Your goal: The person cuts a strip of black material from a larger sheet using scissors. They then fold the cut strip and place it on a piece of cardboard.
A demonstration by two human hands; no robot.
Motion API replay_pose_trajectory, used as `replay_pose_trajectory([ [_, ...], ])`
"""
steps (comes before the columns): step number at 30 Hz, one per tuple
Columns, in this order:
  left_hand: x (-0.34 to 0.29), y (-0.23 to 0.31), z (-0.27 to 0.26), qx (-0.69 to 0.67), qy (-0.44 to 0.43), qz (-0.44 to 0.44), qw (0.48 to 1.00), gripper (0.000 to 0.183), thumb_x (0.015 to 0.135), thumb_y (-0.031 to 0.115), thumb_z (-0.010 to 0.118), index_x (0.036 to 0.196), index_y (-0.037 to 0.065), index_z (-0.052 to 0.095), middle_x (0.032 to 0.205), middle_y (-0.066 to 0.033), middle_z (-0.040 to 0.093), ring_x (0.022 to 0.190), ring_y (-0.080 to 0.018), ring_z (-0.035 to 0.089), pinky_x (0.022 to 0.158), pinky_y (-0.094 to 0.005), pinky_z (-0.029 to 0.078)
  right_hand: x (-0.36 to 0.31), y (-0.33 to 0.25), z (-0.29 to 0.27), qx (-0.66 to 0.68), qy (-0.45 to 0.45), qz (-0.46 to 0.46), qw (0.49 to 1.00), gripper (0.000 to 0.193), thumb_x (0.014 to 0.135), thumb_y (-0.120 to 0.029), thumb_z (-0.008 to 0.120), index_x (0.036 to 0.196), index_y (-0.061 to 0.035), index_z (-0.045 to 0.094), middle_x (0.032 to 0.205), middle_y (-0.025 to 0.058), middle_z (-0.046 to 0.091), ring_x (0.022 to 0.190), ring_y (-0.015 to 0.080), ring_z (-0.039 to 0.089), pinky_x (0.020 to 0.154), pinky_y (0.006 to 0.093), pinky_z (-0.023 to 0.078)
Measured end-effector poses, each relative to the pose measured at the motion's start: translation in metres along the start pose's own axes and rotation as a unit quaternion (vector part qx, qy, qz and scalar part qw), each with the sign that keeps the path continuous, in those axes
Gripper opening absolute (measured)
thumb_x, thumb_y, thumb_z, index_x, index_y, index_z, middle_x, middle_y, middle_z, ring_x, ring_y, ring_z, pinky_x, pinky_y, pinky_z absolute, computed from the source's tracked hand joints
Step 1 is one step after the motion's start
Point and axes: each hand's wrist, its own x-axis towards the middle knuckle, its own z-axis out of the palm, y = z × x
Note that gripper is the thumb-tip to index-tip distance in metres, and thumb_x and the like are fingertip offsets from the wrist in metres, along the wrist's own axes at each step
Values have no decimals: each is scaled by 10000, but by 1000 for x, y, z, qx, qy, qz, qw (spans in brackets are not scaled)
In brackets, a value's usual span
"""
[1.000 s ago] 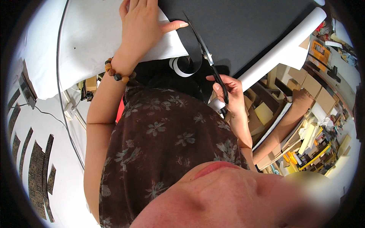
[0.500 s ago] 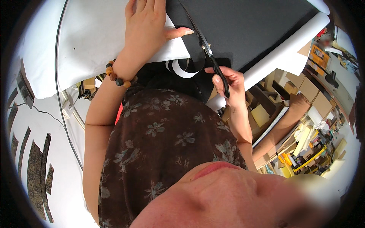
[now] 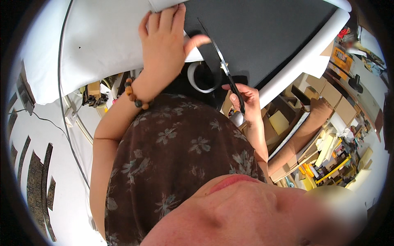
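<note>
A black sheet with a white underside covers the upper middle and right of the work surface. My right hand grips black-handled scissors by the finger loops. Their blades point away from me over the sheet's near left part, and how far they part is hard to make out. My left hand rests palm down by the sheet's left edge, fingers stretched out, the thumb smeared and reaching toward the blades. A narrow curled strip, white on one side, hangs between my hands.
White material spreads at the left, crossed by a black cable. A white roll runs along the black sheet's right edge. Cardboard boxes crowd the right side. Patterned strips lie at the lower left.
My left hand has shifted slightly right and toward me. The scissors and my right hand have come a little nearer to me. The curled strip hangs lower.
</note>
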Motion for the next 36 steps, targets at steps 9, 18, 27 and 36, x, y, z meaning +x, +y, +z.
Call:
replay_pose_trajectory([
  [9,12,-11,-5,-41,-58,-41,997,1090,665,542,776,1414,-102,316,1412,-281,402,1296,-451,382,1080,-537,295,4,-6,-4,-8,3,8,1000,285,885,-109,734,1138,8,679,850,-57,617,687,-2,465,603,164,356],
  [18,16,-9,-12,-56,-86,-55,993,1092,687,531,767,1435,-99,280,1418,-282,396,1312,-452,358,1085,-532,276,29,-21,9,-36,-4,-45,998,371,920,-207,693,1127,97,639,595,-68,477,464,-3,368,441,185,236],
  [27,-1,-5,-3,-55,-6,-18,998,1018,662,628,742,1387,-13,428,1317,-134,541,1228,-302,484,1039,-451,310,34,-34,9,-24,-30,13,999,275,902,-187,730,1114,-16,693,780,-75,601,640,-15,474,554,149,335],
  [36,-3,-20,-4,11,-56,-47,997,881,748,535,728,1399,24,425,1401,-148,476,1219,-309,465,1041,-472,292,11,-12,-4,-46,-20,-3,999,368,913,-187,704,1149,87,633,633,-59,495,491,-1,386,461,183,276],
])
